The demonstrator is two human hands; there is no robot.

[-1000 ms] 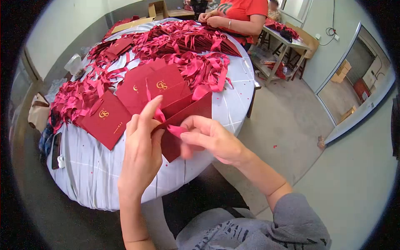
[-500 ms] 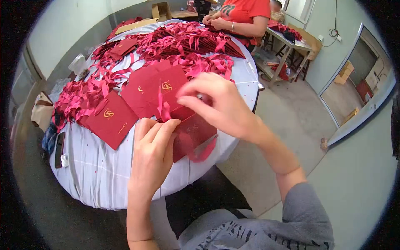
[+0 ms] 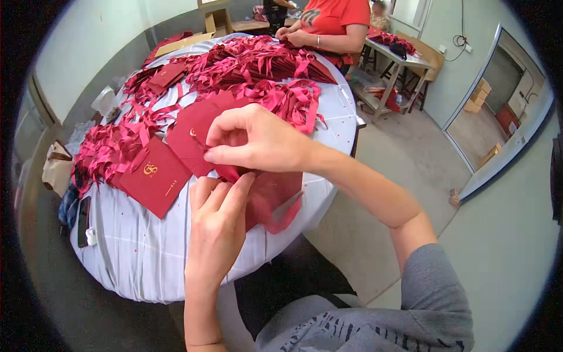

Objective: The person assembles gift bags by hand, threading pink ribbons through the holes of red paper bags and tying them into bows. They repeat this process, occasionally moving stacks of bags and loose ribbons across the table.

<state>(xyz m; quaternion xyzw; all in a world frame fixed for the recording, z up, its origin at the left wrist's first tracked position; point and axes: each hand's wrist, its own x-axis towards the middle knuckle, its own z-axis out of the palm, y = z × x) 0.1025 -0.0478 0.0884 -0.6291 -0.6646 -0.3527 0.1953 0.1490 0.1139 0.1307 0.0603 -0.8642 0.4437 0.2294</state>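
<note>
A red paper bag (image 3: 282,185) is held over the near right edge of the white-covered table (image 3: 146,255), its rim pinched by the left hand (image 3: 216,232). From that pinch the bag is spread rightward, its far part covered by the right hand (image 3: 255,141), so its long axis cannot be told. The right hand is poised just beyond the left, fingertips nearly together; whether ribbon is gripped there cannot be told
</note>
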